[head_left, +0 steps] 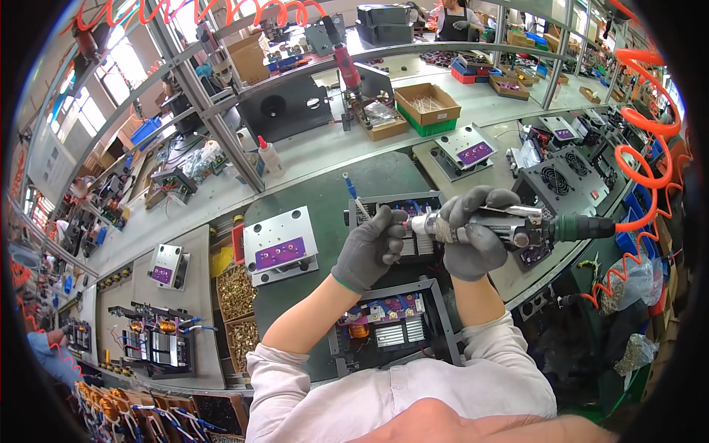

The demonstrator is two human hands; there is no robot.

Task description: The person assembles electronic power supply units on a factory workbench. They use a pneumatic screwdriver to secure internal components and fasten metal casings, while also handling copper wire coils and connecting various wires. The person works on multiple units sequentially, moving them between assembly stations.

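My right hand (476,232), in a grey glove, is wrapped round a pneumatic screwdriver (509,225) lying level, its nose to the left. At that nose my left hand (371,249), also gloved, has its fingers curled closed. What they pinch is hidden. A white cable with a blue sleeve and a ring terminal (347,181) sticks up beside the left fingers; I cannot tell whether they hold it. Below the hands lies an open dark-framed power unit (399,332) with a purple board, a copper coil and silver heat sinks. Another such unit (395,203) is partly covered by the hands.
A silver plate with a purple board (281,244) lies left of my hands. Boxes of brass fasteners (238,295) stand beside it. An orange coiled hose (646,159) hangs at right. A red tool (346,70) hangs ahead, near a cardboard box (427,103). Fan-fitted units (569,177) stand at right.
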